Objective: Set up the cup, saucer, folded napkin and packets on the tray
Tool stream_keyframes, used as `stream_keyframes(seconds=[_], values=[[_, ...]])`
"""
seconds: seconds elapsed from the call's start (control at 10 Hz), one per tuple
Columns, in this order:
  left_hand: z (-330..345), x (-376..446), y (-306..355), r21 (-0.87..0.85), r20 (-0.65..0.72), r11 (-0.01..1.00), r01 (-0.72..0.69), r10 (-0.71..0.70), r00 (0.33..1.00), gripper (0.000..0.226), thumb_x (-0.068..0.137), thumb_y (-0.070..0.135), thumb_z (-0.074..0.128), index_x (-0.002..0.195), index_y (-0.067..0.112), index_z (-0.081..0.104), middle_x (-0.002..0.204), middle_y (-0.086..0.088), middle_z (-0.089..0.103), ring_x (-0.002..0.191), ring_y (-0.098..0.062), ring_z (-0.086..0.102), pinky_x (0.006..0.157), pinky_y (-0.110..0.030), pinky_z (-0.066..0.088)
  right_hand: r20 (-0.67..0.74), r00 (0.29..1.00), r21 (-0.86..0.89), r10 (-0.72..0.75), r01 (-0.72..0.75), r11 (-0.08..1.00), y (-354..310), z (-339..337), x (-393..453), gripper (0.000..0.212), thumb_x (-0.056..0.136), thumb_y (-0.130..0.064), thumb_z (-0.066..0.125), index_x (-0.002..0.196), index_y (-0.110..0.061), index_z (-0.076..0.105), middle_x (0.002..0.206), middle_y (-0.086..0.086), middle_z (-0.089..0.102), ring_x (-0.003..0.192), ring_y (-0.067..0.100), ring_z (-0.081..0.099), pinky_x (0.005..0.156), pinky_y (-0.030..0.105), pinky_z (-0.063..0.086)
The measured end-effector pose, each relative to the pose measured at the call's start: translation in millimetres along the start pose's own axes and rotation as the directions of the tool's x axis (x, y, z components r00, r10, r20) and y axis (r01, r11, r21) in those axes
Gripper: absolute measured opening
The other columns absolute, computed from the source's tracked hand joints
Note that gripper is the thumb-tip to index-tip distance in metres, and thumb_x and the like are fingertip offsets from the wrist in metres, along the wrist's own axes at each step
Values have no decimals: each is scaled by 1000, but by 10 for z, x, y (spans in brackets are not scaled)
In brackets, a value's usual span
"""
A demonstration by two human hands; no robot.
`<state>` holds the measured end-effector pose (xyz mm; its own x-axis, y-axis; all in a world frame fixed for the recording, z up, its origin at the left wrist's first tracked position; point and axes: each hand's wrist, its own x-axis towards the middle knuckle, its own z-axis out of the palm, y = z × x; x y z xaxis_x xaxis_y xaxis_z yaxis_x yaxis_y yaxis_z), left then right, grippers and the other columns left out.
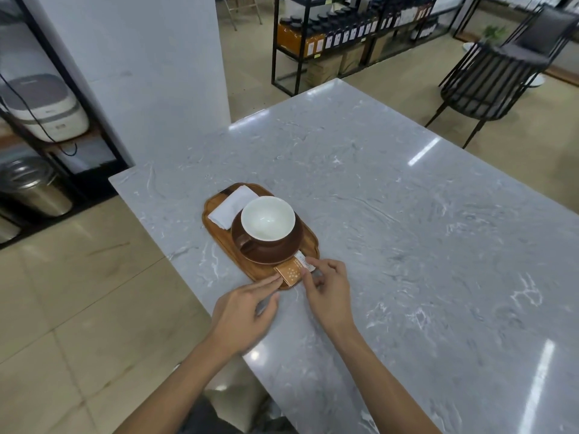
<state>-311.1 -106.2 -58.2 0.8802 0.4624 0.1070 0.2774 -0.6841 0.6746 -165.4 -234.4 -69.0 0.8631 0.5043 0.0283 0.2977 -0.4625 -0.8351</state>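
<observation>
Two hands work the near end of one oval wooden tray (pixel 216 242) on the grey marble table (pixel 407 230). The left hand (pixel 242 311) touches the orange square packet (pixel 289 274) with extended fingers; the right hand (pixel 329 292) pinches its other edge beside one white packet (pixel 302 257). Behind sit one brown saucer (pixel 282 250), one white-lined brown cup (pixel 268 222) and one folded white napkin (pixel 230 206).

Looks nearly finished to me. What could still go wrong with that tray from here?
The orange packet lies at the near end of the wooden tray, partly over its rim, so a nudge from the left hand or right hand might slide it onto the marble counter. The white packet is tucked against the saucer; pushing it could shift the saucer and the cup on it.
</observation>
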Motion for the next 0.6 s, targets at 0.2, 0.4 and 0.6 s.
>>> stream_keyframes(seconds=[0.2, 0.4, 0.6], values=[[5, 27, -27, -79, -18, 997, -3, 2, 1000, 34, 100, 34, 55, 132, 30, 66, 138, 18, 60, 126, 1, 57, 100, -24, 53, -8, 1000, -79, -3, 2, 997, 2, 16, 2, 33, 97, -34, 65, 129, -26, 67, 108, -7, 45, 81, 17, 65, 84, 37, 59], [-194, 69, -30, -185, 0, 980, -79, 80, 997, 35, 99, 31, 58, 134, 30, 65, 113, 15, 72, 84, 0, 66, 71, -14, 52, -12, 1000, -69, -16, 15, 997, -68, -53, -15, 32, 102, -33, 58, 132, -24, 64, 117, -2, 53, 91, 6, 62, 90, 29, 55], [-567, 352, 120, -232, -105, 932, -280, 262, 959, 25, 99, 32, 57, 120, 29, 72, 107, 17, 70, 84, -7, 65, 65, -8, 45, -128, 987, -123, -96, 80, 989, -166, -275, 53, 28, 101, -25, 60, 127, -16, 66, 122, 3, 63, 83, -1, 63, 77, 7, 48]])
